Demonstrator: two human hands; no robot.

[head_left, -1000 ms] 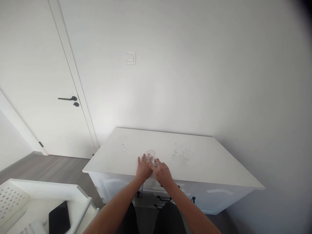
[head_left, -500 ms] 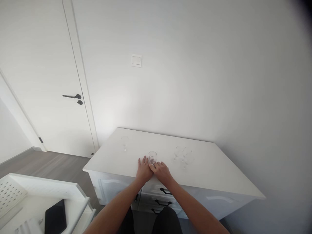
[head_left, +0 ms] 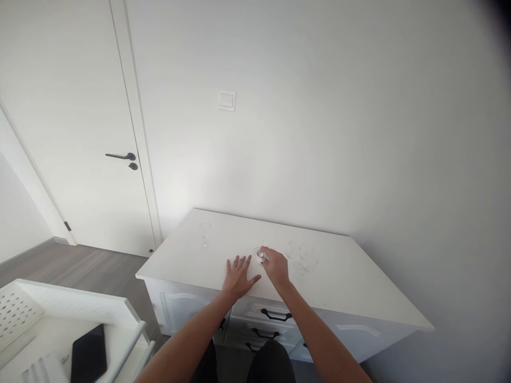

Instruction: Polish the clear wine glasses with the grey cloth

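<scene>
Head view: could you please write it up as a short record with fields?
Left hand: spread, palm down on the white cabinet top
Right hand: holding a clear glass, tilt unclear
Far left of top: lone glass, upright
Right of hands: glass cluster, count uncertain
Lower left: flat black device
Wall: switch

Before us stands the cabinet (head_left: 351, 282), the wall (head_left: 299, 133) behind it and the door (head_left: 59, 133) beyond its left end. On its top our left hand (head_left: 238, 277) lies between a lone glass (head_left: 205, 234) and our right hand (head_left: 276, 267), which holds another glass (head_left: 261, 256) — more glasses (head_left: 302, 256) stand just right. Left of us, a phone (head_left: 89, 354) lies on a shelf (head_left: 75, 300).
</scene>
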